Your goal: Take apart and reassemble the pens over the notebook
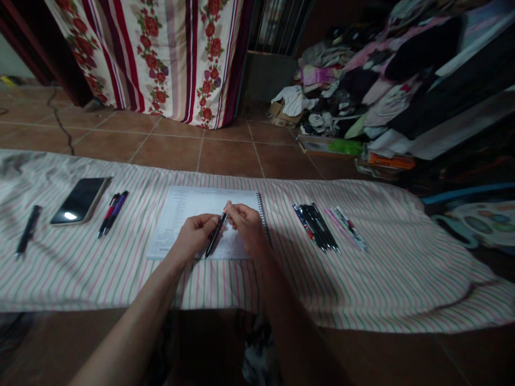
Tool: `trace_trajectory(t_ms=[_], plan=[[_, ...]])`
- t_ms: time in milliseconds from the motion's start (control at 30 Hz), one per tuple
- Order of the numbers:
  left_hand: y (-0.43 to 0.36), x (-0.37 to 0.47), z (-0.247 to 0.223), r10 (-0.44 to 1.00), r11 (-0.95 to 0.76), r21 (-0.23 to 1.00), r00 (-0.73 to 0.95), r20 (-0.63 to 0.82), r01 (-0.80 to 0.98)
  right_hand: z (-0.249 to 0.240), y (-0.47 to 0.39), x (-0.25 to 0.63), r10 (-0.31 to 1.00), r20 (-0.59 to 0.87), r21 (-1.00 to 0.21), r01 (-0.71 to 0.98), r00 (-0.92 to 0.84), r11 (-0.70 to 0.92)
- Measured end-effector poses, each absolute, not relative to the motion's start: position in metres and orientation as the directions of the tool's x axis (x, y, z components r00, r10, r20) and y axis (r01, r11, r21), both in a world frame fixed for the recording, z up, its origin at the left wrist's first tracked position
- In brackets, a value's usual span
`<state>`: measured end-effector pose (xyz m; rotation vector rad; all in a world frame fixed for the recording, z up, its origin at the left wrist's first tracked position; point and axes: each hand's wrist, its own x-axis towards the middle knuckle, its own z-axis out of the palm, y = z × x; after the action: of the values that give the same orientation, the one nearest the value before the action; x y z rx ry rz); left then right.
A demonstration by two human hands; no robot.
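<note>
I see two hands clamped together on one black pen [212,243]: the right hand [246,222] pinches its upper end, and the left hand [196,231] has thumb and fingers on its barrel. This pen is tilted above one spiral notebook [171,225], its tip near the notebook's front edge. On the left lie one red pen [108,215] and one purple pen [116,213], side by side, then one smartphone [80,201], and one dark pen [28,232] farthest out. On the right is one bundle of black pens [317,228], too overlapped for me to count, with several pink and white pens [351,230] beside it. Striped cloth [382,279] gives room between notebook and pens on both sides
</note>
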<state>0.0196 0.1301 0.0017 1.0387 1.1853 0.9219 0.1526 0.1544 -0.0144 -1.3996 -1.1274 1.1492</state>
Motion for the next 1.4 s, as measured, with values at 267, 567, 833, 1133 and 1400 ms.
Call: trace_trajectory(t_ms=[267, 567, 833, 1133, 1400], plan=[[0.13, 0.017, 0.004, 0.895, 0.41, 0.905, 0.245, -0.374, -0.117, -0.011, 0.152, 0.153, 0.967, -0.169, -0.984, 0.028, 0.191, -0.177], [0.129, 0.019, -0.001, 0.913, 0.332, 0.943, 0.255, -0.32, -0.004, -0.013, 0.153, 0.154, 0.979, -0.135, -0.984, 0.092, 0.153, -0.15], [0.134, 0.023, -0.019, 0.968, 0.168, 0.983, 0.175, -0.179, 0.074, -0.018, 0.155, 0.155, 0.987, -0.103, -0.989, 0.092, 0.124, -0.115], [0.135, 0.019, -0.019, 0.994, -0.056, 0.933, 0.112, 0.017, 0.355, -0.016, 0.153, 0.156, 0.988, -0.107, -0.987, 0.106, 0.111, -0.118], [0.132, 0.021, -0.013, 0.996, -0.059, 0.864, 0.087, 0.018, 0.501, -0.023, 0.155, 0.156, 0.991, -0.056, -0.988, 0.137, 0.12, -0.072]])
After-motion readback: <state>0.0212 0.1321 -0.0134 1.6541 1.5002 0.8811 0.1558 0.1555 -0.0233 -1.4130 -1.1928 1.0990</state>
